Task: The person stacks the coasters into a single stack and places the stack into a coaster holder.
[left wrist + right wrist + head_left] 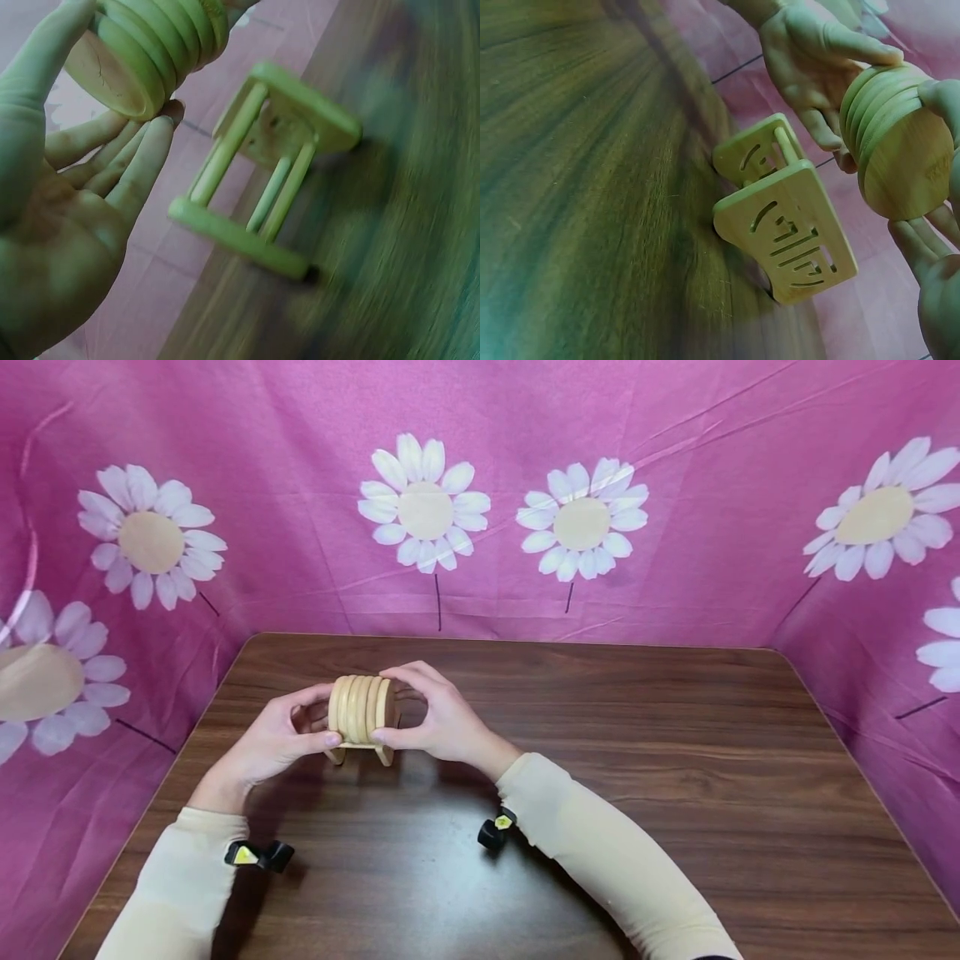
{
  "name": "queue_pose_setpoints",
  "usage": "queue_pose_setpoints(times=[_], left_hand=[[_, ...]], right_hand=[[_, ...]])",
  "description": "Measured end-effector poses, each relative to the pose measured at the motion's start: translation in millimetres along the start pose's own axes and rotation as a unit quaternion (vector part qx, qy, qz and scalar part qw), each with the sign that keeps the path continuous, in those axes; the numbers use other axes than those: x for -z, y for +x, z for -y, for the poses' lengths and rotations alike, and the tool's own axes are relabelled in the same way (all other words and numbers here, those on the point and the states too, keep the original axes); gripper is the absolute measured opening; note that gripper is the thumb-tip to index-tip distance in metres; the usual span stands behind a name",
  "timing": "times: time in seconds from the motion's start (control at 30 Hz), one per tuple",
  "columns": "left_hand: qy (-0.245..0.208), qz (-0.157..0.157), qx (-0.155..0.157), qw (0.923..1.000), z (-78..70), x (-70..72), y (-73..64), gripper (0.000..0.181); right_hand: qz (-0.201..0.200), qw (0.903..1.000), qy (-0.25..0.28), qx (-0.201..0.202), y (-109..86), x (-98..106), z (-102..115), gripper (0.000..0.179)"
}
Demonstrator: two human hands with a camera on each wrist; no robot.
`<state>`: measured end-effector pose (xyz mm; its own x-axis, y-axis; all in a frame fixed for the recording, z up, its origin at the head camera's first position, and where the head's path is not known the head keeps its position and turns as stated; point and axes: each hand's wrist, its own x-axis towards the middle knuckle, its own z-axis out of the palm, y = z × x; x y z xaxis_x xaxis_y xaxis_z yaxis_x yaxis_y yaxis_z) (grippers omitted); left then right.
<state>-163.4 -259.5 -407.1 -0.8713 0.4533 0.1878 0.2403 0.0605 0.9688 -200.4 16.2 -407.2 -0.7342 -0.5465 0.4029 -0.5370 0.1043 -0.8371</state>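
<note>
A stack of several round wooden coasters (356,710) is held on edge between my two hands. My left hand (273,739) grips the left end, thumb on the near side and fingertips on the far side. On the right end, my right hand (450,718) pinches the rim between thumb and fingers. In the right wrist view the outermost coaster (907,165) shows a smooth face with a faint mark. The wooden coaster holder (787,225) stands on the table below the stack, with slotted side panels. Dowels (229,150) join its two sides, and no coasters sit between them.
The dark wood-grain table (600,793) extends to the right of the hands and toward the near edge. A pink cloth (502,410) with large white daisies hangs behind it and along both sides. Small black cameras (491,833) are strapped to both wrists.
</note>
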Motion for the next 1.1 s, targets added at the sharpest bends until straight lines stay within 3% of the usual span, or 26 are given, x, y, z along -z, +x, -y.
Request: queue_pose_setpoints(times=[0.23,0.33,0.6,0.87,1.1], left_hand=[[0.075,-0.032,0.009,0.9966,5.6,14.2,-4.2,0.067],[0.079,-0.037,0.008,0.9962,7.5,18.1,-4.3,0.065],[0.146,-0.058,0.006,0.9876,13.8,27.9,-3.7,0.059],[0.128,-0.050,-0.001,0.9906,27.7,30.2,-1.8,0.059],[0.132,-0.055,-0.007,0.9896,34.7,28.1,-1.3,0.065]], right_hand=[[0.022,0.9980,-0.059,-0.004,13.5,-6.3,-4.1,0.076],[0.025,0.9959,-0.087,-0.006,17.9,-8.1,-5.6,0.077],[0.035,0.9986,-0.037,-0.009,27.6,-15.6,-13.4,0.075],[0.041,0.9972,-0.059,-0.019,26.1,-18.1,-19.8,0.076],[0.046,0.9923,-0.113,-0.019,21.7,-18.5,-22.2,0.076]])
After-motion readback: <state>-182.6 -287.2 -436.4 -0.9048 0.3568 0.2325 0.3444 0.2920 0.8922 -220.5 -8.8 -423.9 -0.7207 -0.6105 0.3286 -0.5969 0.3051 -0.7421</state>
